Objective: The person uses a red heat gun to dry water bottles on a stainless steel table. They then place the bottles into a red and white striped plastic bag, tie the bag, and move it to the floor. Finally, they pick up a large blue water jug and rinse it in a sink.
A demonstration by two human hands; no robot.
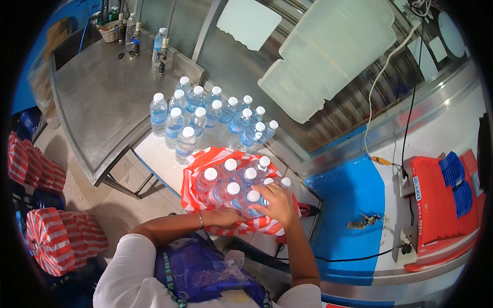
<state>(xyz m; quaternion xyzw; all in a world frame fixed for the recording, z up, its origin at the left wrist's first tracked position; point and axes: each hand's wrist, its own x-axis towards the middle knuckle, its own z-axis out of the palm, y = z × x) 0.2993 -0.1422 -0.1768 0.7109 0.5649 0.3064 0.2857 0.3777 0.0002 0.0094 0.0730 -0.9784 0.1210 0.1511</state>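
Left hand: at the near side of the bag; its fingers are mostly hidden, so whether they are closed cannot be told.

Right hand: fingers bent over the capped tops at the bag's near right side, thumb beside one neck; whether they grip cannot be told.

Bag: one, red-and-white striped plastic, mouth spread wide, in front of the person.

Bagged bottles: several, clear, white-capped, upright inside the bag.

Loose bottles: a close-set group, white-capped, blue-labelled, upright just beyond the bag on a white worktop.

Striped bundles: bulging, to the left, well apart.

Keys: one bunch, on a blue surface to the right.

Steel worktop: far left, bearing a single bottle near its back edge.
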